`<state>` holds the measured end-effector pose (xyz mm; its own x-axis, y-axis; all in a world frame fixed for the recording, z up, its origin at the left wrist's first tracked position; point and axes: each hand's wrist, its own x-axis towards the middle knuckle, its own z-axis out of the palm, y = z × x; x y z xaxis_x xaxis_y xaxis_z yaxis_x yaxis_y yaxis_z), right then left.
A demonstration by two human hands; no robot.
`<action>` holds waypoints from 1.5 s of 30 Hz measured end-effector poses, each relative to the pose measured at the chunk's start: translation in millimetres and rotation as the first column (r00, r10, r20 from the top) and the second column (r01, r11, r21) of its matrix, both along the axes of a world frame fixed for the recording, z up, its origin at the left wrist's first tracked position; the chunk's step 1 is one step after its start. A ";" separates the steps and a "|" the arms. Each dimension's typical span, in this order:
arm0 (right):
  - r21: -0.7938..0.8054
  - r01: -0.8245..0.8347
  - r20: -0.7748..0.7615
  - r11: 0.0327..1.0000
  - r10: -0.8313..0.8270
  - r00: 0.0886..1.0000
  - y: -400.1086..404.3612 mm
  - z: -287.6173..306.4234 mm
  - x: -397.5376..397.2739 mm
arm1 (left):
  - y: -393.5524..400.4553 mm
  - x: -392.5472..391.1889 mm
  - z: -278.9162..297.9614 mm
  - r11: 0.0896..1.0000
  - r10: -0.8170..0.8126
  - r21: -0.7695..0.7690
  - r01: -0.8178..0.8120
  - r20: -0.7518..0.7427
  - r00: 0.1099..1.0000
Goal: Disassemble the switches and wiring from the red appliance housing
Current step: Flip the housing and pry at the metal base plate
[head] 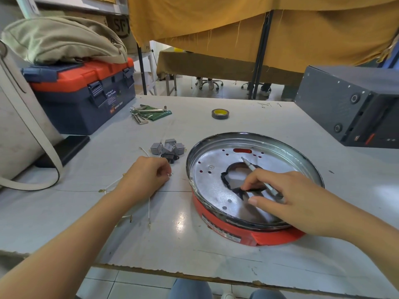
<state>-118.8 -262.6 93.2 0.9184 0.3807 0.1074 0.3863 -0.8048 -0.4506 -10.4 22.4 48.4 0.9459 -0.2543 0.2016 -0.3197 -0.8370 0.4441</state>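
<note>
The red housing sits right of centre on the white table, its shiny metal plate facing up. The right hand rests inside it, fingers curled around a slim silver screwdriver whose tip points toward the upper left. The left hand, left of the housing, pinches a tiny metal piece between curled fingers. Grey switches lie clustered just above it, with white wires trailing below the wrist.
</note>
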 end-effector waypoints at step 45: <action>-0.096 -0.147 -0.499 0.984 0.080 0.863 -28.2 27.3 -4.9 | -86.2 24.1 37.8 0.859 -0.138 -0.498 -0.118 -0.447 0.884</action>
<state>-123.7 -290.8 120.6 0.7884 0.4651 -0.4026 0.2337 -0.8319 -0.5034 13.6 -63.8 86.2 0.9572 -0.2497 -0.1462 0.0170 -0.4557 0.8900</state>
